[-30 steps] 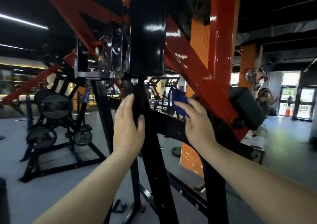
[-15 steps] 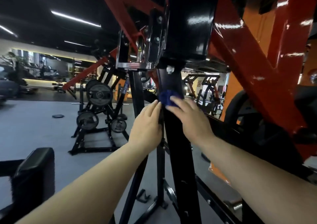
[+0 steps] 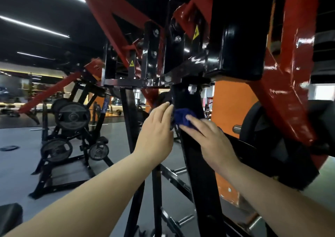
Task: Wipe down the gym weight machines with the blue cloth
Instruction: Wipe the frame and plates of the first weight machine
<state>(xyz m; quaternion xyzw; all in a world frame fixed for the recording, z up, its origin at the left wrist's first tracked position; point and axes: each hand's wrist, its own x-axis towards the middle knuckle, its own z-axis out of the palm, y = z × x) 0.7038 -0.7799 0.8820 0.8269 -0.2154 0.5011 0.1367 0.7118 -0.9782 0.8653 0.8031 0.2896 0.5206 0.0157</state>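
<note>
A black upright post of a red and black weight machine stands right in front of me, under a glossy black block. The bunched blue cloth lies against the post just below a bolt. My right hand presses the cloth onto the post with fingers stretched over it. My left hand is at the post's left edge, fingers fairly straight and reaching behind the edge beside the cloth; its fingertips are partly hidden.
Red frame beams slope across the right. A black rack with weight plates stands on the grey floor at the left. A black pad sits at the lower left corner. An orange column rises behind the post.
My right hand has carried the cloth from the crossbar on the right over to the upright post. My left hand has shifted to the post's left edge. My view has moved closer and tilted upward.
</note>
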